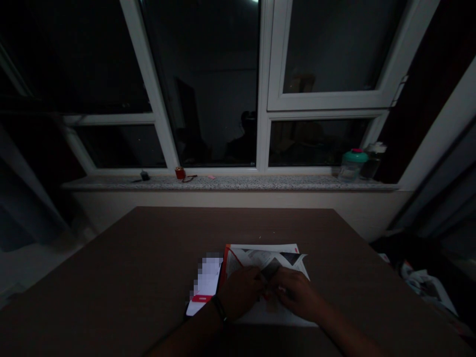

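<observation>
A printed sheet [245, 258] with text and dark pictures, red along its left edge, lies on other white paper [290, 317] on the table. My left hand [240, 292], a dark band on its wrist, rests over the left part with its fingers closed on the page. Opposite it, my right hand [295, 291] has bent fingers pinching the same page, which is raised and curled between the hands. Something small and red shows between the fingertips; its kind is too dark to tell. Beside my left hand lies a phone [210, 277] with a lit, partly blurred screen.
The brown table [167, 238] reaches to the wall below the window. On the stone sill [238, 183] stand a small red object [180, 172], a small dark bottle [145, 175] and a shaker bottle [351, 166] with a teal lid. Cluttered items [427, 282] lie beyond the table's right edge.
</observation>
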The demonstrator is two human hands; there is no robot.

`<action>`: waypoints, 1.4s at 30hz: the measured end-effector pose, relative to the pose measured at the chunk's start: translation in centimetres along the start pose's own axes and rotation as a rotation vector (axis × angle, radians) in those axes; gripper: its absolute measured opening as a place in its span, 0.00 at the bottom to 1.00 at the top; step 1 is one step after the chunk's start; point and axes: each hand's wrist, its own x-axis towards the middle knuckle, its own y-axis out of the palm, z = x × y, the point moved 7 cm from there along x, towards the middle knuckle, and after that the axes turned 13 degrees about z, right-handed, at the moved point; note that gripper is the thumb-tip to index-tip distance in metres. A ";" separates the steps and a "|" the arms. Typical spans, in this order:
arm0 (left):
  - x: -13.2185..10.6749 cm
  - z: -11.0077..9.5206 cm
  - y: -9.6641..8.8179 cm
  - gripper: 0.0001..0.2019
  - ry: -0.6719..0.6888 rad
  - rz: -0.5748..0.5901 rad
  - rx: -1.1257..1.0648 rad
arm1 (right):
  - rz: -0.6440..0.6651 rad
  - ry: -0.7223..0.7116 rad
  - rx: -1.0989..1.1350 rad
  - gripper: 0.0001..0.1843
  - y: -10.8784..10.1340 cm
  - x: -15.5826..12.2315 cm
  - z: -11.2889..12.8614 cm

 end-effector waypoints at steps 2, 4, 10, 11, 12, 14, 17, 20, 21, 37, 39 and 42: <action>0.0 0.0 0.0 0.05 0.007 0.019 0.010 | 0.014 -0.013 0.007 0.10 0.3 0.0 -0.1; -0.1 -0.1 -0.1 0.06 0.010 0.034 0.021 | 0.018 -0.026 0.010 0.10 0.5 0.0 -0.2; -0.2 -0.3 -0.5 0.06 -0.003 0.061 0.032 | 0.040 -0.064 0.048 0.12 0.8 -0.2 -0.3; -0.2 -0.3 -0.5 0.06 -0.003 0.069 0.028 | 0.041 -0.065 0.048 0.12 0.7 -0.2 -0.2; -0.1 -0.3 -0.5 0.06 0.000 0.072 0.024 | 0.038 -0.064 0.047 0.12 0.7 -0.2 -0.2; -0.1 -0.2 -0.4 0.06 0.009 0.068 0.020 | 0.041 -0.054 0.041 0.12 0.7 -0.2 -0.2; -0.2 -0.1 -0.3 0.06 0.030 0.035 0.028 | 0.047 -0.041 0.032 0.13 0.8 -0.2 -0.4; -0.3 0.0 0.0 0.05 0.049 0.003 0.019 | 0.049 -0.042 0.029 0.14 0.7 -0.3 -0.4; -0.3 0.1 0.1 0.04 0.053 -0.002 0.007 | 0.052 -0.046 0.029 0.14 0.7 -0.3 -0.3; -0.8 0.4 -0.7 0.09 -0.022 -0.154 -0.034 | 0.110 -0.083 -0.006 0.12 0.6 -0.1 0.5; -0.7 0.5 -0.3 0.09 -0.020 -0.159 -0.049 | 0.111 -0.086 -0.011 0.11 0.6 -0.1 0.5; -0.5 0.7 0.1 0.10 -0.021 -0.169 -0.078 | 0.113 -0.096 -0.015 0.10 0.6 -0.1 0.6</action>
